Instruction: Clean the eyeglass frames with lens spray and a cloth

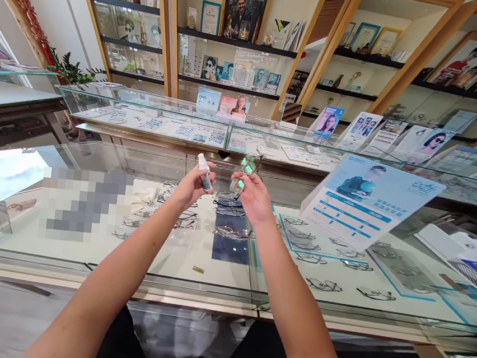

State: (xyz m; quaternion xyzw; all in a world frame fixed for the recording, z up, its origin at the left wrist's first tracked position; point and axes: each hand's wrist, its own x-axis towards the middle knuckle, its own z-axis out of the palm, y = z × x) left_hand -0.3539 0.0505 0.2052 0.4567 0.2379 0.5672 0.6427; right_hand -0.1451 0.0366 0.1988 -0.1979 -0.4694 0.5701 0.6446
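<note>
bottle (204, 174), small, white and rounded, stands a little tilted in the left hand (195, 186), which has its fingers wrapped around it. the right hand (257, 201) pinches the glasses (250, 164), so that one lens is above the other, over the counter (151, 252). in my judgement, the step in hand is holding both things ready for spraying; the next move probably calls for aiming the bottle's top at a lens, with gentle grip on the slender frame. the lenses look smooth and show green reflections. the counter has clear, hard glass; beneath lies a flat, dark-blue mat (232, 249).
</note>
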